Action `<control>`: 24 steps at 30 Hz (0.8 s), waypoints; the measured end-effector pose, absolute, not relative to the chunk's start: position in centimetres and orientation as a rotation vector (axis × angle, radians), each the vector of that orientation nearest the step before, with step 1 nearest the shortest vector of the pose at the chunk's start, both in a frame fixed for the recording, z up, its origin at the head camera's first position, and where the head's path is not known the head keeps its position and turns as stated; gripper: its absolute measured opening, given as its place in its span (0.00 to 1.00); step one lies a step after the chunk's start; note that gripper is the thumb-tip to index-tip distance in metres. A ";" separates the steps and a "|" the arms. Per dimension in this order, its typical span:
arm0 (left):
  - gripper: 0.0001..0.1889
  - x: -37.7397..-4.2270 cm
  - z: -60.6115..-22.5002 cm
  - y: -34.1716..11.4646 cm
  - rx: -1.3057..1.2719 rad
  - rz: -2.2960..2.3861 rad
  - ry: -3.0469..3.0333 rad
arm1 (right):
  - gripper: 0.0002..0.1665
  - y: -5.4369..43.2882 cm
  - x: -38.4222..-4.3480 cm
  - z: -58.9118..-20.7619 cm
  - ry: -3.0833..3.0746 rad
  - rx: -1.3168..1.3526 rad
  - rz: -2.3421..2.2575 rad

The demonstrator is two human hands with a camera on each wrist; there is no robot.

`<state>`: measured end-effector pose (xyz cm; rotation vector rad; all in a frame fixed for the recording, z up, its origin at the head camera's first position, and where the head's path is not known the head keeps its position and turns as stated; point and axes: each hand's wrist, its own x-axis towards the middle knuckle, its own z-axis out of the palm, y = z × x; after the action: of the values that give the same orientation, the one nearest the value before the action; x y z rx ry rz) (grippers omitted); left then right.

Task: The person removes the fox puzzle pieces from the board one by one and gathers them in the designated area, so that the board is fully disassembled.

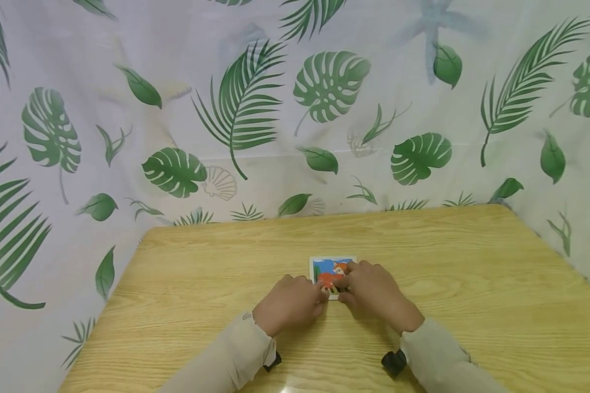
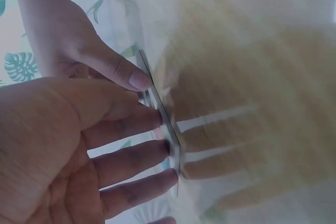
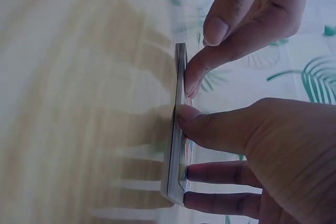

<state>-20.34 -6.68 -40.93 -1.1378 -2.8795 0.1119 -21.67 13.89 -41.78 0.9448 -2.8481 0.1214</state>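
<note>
A small square picture board (image 1: 324,265) with a white rim lies flat on the wooden table; it shows an orange fox against blue sky. My left hand (image 1: 291,303) touches its near left part. In the left wrist view, that hand's fingers reach nearly straight to the edge-on board (image 2: 170,132). On the right side, my right hand (image 1: 376,289) rests on the board, index finger across the picture. From the right wrist, its thumb presses the near edge of the board (image 3: 172,153), and straight fingers touch the picture side. The hands cover the picture's lower and right parts.
The wooden table (image 1: 216,262) spreads out around both hands. A leaf-patterned cloth (image 1: 255,207) hangs behind it and along the sides. Each wrist carries a black device, one near the left cuff (image 1: 248,344) and one near the right cuff (image 1: 423,338).
</note>
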 end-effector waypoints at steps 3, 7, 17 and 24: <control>0.11 -19.0 -41.0 -7.5 -1.139 0.120 -2.855 | 0.11 13.3 -21.0 -42.1 -2.827 0.990 0.113; 0.09 -17.3 -41.0 -8.7 -1.145 0.125 -2.816 | 0.10 12.7 -19.9 -42.3 -2.769 1.045 0.076; 0.11 -14.1 -41.1 -10.6 -1.157 0.089 -2.849 | 0.11 11.6 -17.4 -42.5 -2.677 1.157 0.071; 0.13 -12.1 -41.4 -12.3 -1.182 0.055 -2.887 | 0.12 10.3 -15.8 -42.3 -2.656 1.189 0.000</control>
<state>-12.06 -12.34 -41.43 -1.1825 -2.8868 0.0547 -15.77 10.26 -42.32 1.1888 -2.6562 0.0004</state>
